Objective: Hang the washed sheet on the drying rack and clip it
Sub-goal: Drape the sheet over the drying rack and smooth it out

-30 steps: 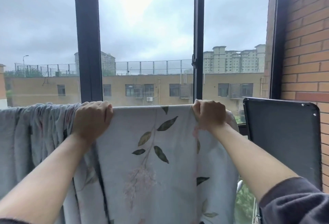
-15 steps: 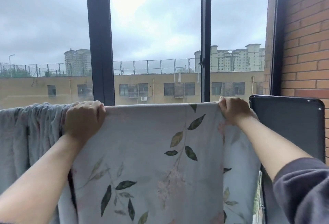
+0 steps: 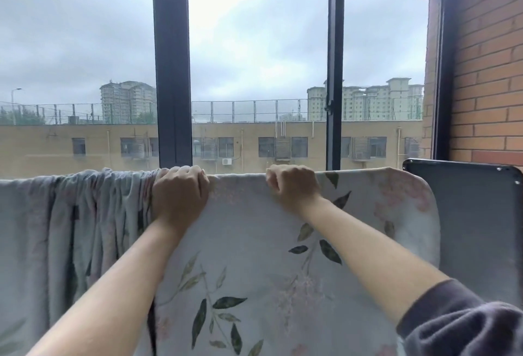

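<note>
A pale grey-blue sheet (image 3: 249, 245) printed with dark leaves and faint pink flowers hangs over a horizontal rail that it hides completely. To the right of my hands it lies smooth and flat; to the left it is bunched in folds (image 3: 85, 214). My left hand (image 3: 181, 191) grips the sheet's top edge where the bunched part begins. My right hand (image 3: 291, 186) is closed on the top edge a short way to the right. No clip is in view.
A dark-framed window (image 3: 171, 72) stands just behind the rail, with buildings and grey sky outside. A black flat panel (image 3: 475, 222) stands upright at the right, beside the sheet's end. A brick wall (image 3: 489, 72) closes off the right side.
The smooth part of the sheet now reaches further right along the rail. My right hand has come back left along the top edge, nearer my left hand. The view has shifted.
</note>
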`<action>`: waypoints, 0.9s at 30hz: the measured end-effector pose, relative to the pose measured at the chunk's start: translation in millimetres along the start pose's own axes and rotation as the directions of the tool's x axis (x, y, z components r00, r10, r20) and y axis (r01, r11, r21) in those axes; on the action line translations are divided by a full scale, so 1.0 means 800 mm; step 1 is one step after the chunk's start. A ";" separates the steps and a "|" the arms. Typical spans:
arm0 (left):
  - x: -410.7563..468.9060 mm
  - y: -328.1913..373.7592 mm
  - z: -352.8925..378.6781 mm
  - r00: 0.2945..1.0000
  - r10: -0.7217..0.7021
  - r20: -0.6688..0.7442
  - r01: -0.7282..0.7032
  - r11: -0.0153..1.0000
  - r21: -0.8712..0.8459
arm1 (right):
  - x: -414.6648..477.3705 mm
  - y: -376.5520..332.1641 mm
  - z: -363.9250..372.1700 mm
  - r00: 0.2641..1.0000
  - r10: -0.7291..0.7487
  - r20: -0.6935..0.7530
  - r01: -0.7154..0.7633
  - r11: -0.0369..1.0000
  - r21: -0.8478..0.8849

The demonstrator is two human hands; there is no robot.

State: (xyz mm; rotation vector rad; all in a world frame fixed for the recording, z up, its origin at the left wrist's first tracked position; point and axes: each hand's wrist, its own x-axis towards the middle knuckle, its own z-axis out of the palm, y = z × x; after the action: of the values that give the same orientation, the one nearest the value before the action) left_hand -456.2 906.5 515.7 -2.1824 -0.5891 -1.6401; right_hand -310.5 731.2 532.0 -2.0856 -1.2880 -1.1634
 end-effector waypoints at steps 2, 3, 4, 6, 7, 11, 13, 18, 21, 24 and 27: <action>-0.001 0.000 0.001 1.000 -0.001 0.007 0.002 1.000 -0.008 | 0.009 -0.023 0.015 0.996 -0.012 -0.089 0.011 1.000 -0.013; -0.002 -0.003 0.000 1.000 0.002 0.009 -0.002 1.000 -0.005 | 0.012 -0.026 0.022 0.992 -0.002 -0.124 0.000 1.000 -0.020; -0.002 -0.008 0.000 1.000 0.015 0.004 -0.015 1.000 0.000 | 0.015 -0.024 0.028 0.986 0.000 -0.168 -0.006 0.999 -0.033; -0.002 -0.020 -0.003 0.999 0.053 0.000 -0.053 0.999 0.009 | 0.014 -0.017 0.034 0.978 -0.013 -0.210 -0.001 0.998 -0.065; -0.002 -0.027 -0.005 0.998 0.062 0.009 -0.062 0.998 0.011 | 0.014 -0.015 0.037 0.976 -0.022 -0.218 0.006 0.997 -0.073; -0.004 -0.069 -0.013 0.999 0.016 0.028 -0.018 0.999 0.046 | 0.018 -0.006 0.045 0.969 -0.026 -0.244 0.008 0.997 -0.074; -0.005 -0.091 -0.014 0.999 0.016 0.037 -0.018 0.997 0.069 | 0.017 -0.007 0.047 0.964 -0.028 -0.265 0.010 0.997 -0.070; -0.010 -0.132 -0.018 1.000 0.011 -0.009 -0.010 0.997 0.073 | 0.022 -0.022 0.052 0.957 -0.051 -0.285 0.032 0.997 -0.072; -0.013 -0.158 -0.028 1.000 0.002 -0.020 0.000 0.997 0.075 | 0.022 -0.027 0.052 0.947 -0.058 -0.315 0.024 0.994 -0.108; -0.016 -0.184 -0.038 1.000 0.004 -0.021 -0.003 0.998 0.070 | 0.021 -0.030 0.049 0.938 -0.042 -0.344 0.001 0.993 -0.116; -0.017 -0.210 -0.048 0.999 0.042 -0.022 -0.040 0.995 0.086 | 0.021 -0.047 0.046 0.933 -0.054 -0.355 0.013 0.993 -0.115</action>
State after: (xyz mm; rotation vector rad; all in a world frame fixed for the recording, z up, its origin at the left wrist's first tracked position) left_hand -578.8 1028.9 517.5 -2.0974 -0.5933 -1.5882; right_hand -323.8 784.3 522.7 -1.8155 -1.1097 -1.5759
